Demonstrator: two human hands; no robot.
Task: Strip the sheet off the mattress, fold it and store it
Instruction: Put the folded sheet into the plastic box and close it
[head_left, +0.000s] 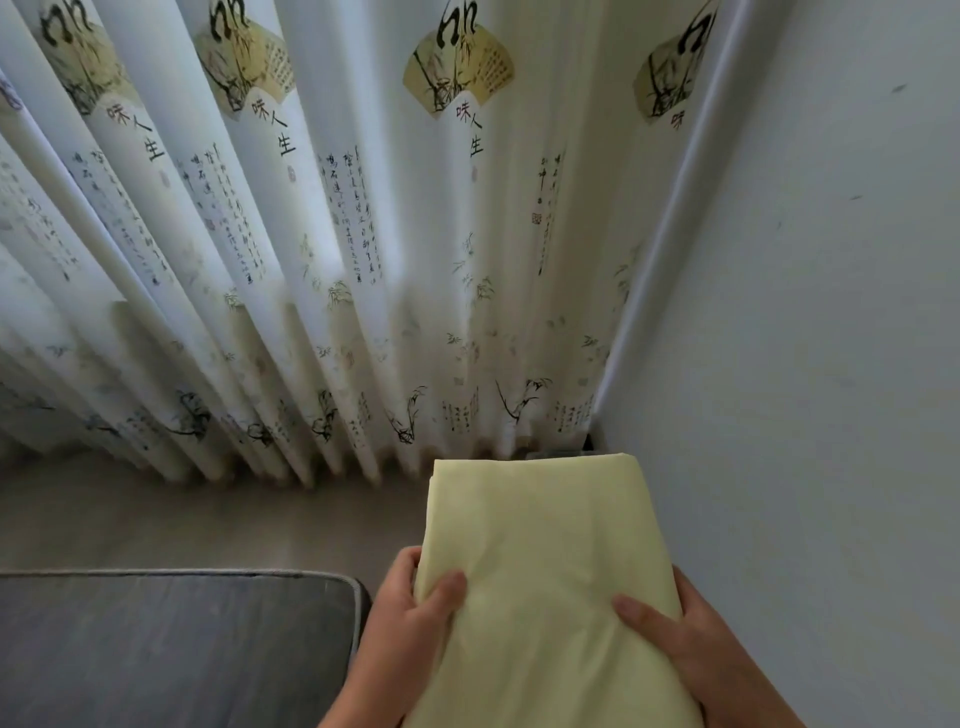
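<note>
Beyond the grip hangs a pleated white curtain (322, 249) printed with ink bamboo and calligraphy, reaching down to the grey floor (197, 514). To the right of the hands runs a plain white wall (810, 364); to their left lies the bare grey mattress (171, 649), its piped corner just beside the left wrist. The folded sheet (540, 561) — pale yellow, smooth, a thick rectangle — is held out over the floor. The left hand (410, 608) and right hand (685, 639) clamp its side edges — thumbs on top.

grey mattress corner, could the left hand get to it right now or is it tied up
Probably not yet: the left hand grips the folded sheet, though the mattress lies close beside it, unobstructed.
</note>
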